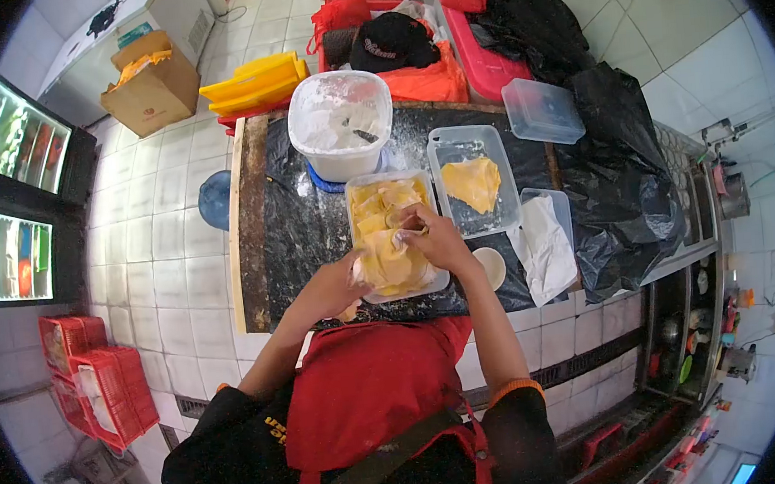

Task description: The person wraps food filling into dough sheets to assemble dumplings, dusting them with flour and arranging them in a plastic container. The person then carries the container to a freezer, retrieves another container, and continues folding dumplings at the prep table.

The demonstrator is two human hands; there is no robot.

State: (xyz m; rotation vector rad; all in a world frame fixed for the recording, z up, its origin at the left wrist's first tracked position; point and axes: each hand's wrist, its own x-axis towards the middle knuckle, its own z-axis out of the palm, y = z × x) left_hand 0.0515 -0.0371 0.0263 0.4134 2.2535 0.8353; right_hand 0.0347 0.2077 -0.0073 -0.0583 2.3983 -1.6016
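A translucent plastic tub (pixel 351 210) holds floury yellow sheets (pixel 389 265) that look like dough or wrappers, lying loosely over one another. My right hand (pixel 437 238) reaches in from the right, its thumb and fingers pinched on the upper part of a yellow sheet. On the tub's near left side, my left hand (pixel 332 290) is at the edge of that sheet; its fingertips are blurred and partly hidden. Right of the tub, a shallow clear container (pixel 495 220) holds one folded yellow piece (pixel 472 184). Behind stands a white bucket (pixel 340 159) of white powder with a dark-handled tool in it.
A small pale bowl (pixel 490 268) and a white cloth or paper (pixel 548 261) lie near my right forearm. Black plastic (pixel 290 222) dusted with powder covers the table. Farther back are a clear lidded box (pixel 543 111), a black cap (pixel 394 41) and yellow trays (pixel 257 84).
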